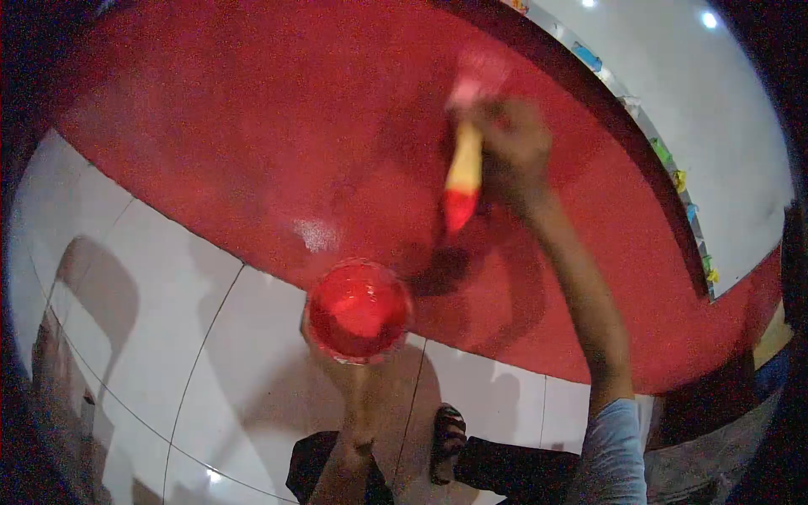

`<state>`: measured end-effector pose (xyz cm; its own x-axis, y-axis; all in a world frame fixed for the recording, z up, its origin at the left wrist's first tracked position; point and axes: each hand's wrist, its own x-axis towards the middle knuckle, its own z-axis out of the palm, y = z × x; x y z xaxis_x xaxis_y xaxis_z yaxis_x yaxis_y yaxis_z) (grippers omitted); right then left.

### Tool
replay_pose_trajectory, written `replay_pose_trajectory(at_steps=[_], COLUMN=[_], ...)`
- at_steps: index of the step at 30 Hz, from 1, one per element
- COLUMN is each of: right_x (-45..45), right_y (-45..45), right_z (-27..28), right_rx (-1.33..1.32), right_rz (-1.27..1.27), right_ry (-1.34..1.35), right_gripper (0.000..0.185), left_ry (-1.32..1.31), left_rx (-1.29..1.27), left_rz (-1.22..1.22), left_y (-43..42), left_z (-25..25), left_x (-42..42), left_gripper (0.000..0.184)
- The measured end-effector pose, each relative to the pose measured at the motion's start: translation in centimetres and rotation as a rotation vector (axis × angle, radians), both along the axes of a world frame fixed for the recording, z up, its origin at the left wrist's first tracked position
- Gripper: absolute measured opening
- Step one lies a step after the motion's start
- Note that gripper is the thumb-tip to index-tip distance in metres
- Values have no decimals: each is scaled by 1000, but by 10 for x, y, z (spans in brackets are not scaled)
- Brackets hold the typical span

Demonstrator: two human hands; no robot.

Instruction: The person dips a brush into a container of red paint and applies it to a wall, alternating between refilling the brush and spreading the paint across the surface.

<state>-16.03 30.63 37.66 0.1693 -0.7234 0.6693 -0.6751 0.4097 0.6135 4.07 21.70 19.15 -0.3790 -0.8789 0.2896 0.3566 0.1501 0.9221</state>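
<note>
A round container of red paint (360, 311) is held from below and behind by my left hand (324, 341), its open top facing up. My right hand (515, 147), blurred by motion, is closed around a paintbrush with a pale yellow handle (465, 160). The handle's red end points down toward me. Beyond the hand, the brush's far end is a pinkish blur against the red wall (252, 126), up and to the right of the container.
White floor tiles (210, 328) with dark joints lie below the red wall. A dark ledge (640, 130) borders its top right, with small colourful items (661, 151) along a white surface beyond. A sandalled foot (449, 438) shows at the bottom.
</note>
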Motion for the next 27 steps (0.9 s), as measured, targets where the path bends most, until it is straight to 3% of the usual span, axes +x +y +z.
replay_pose_trajectory(at_steps=[1, 3, 6, 7, 9, 11, 13, 14, 16, 18, 19, 21, 24, 26, 27], right_x=[2, 16, 29, 31, 11, -6, -5, -14, -13, 17, 35, 55, 47, 30, 13], right_y=[3, 12, 11, 0, -31, -36, -45, -42, -27, 0, -2, 3, 14, 30, 45], right_z=[-35, -98, -111, -88, -8, 14, 7, -35, -117, -168, -157, -102, -11, 17, 16], right_rx=[125, 370, 479, 339, -21, -204, -127, -17, 294, 481, 504, 265, -230, -327, -188], right_rz=[-155, -137, -118, -165, -13, 145, 68, -71, -28, -156, -101, -298, 39, 78, -26], right_ry=[13, -215, -437, -321, 8, 160, 29, 1, -136, -300, -454, -1020, -295, -261, -111], right_gripper=[33, 20, 31, 31, 23, 20, 27, 25, 41, 42, 41, 31, 22, 13, 7], left_ry=[-7, -24, -53, -66, -120, -177, -238, -238, -216, -154, -119, -91, -115, -120, -124], left_rx=[-16, -43, -82, -98, -105, -93, -168, -189, -218, -187, -154, -109, -107, -157, -138], left_rz=[41, 112, 188, 208, 198, 155, 182, 206, 263, 284, 269, 225, 146, 138, 124], left_y=[-5, -18, -34, -37, -40, -43, -46, -48, -52, -53, -52, -50, -42, -38, -38], left_z=[3, 5, 7, 7, 3, 2, 1, 1, 1, 2, 2, 0, -3, -2, -5], left_x=[1, 4, 8, 10, 15, 18, 18, 17, 15, 13, 13, 13, 9, 2, 1], left_gripper=[88, 88, 88, 88, 88, 88, 88, 88, 86, 86, 86, 88, 90, 90, 90])
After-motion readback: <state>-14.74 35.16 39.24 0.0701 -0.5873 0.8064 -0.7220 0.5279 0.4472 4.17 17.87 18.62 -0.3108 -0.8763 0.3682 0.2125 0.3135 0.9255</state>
